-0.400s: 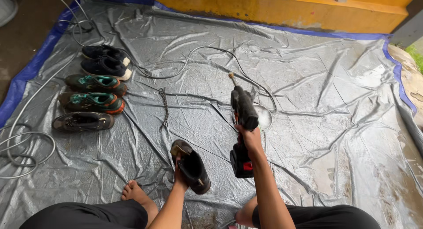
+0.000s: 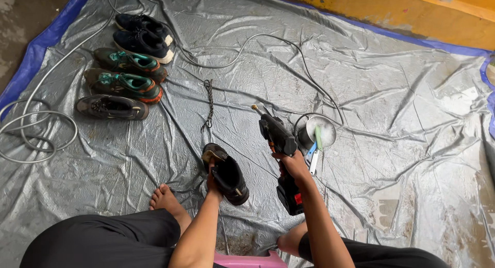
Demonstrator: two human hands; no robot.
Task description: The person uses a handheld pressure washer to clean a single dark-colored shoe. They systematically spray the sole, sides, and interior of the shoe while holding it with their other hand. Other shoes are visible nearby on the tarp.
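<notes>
One shoe in hand, five lined up far left.
Left hand point(image 2: 212, 181) grips a dark shoe point(image 2: 227, 176) near centre; right hand point(image 2: 294, 165), fist closed, holds a spray gun point(image 2: 281, 144); cup point(image 2: 317, 133) just right. Washing looks barely begun.

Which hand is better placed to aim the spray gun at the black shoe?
Right. The right hand already grips the spray gun beside the black shoe; the left hand is busy holding that shoe.
</notes>
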